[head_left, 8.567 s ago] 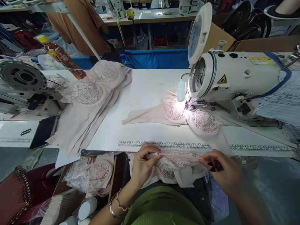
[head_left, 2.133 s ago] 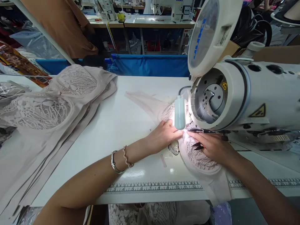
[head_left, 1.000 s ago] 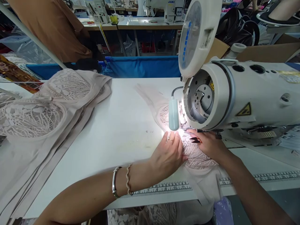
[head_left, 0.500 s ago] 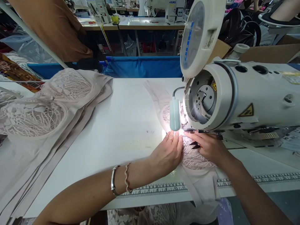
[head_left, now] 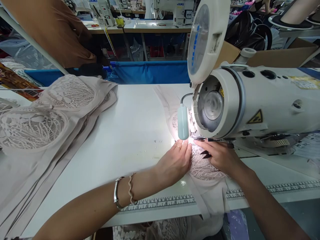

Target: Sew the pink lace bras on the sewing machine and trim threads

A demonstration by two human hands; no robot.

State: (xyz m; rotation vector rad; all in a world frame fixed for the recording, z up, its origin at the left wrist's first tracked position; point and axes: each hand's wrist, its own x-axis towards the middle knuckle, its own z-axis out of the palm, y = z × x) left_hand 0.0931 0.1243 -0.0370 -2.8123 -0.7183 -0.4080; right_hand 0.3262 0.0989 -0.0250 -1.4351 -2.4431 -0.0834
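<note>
Hands [head_left: 173, 163] touch lace bra [head_left: 206, 168] under sewing machine [head_left: 265, 100].

Rough lace bra [head_left: 203, 168] with matt cloth band [head_left: 213, 196], smooth glossy tabletop [head_left: 130, 133], shiny metal bangle [head_left: 116, 193], lamp [head_left: 183, 121] apparently plastic
</note>
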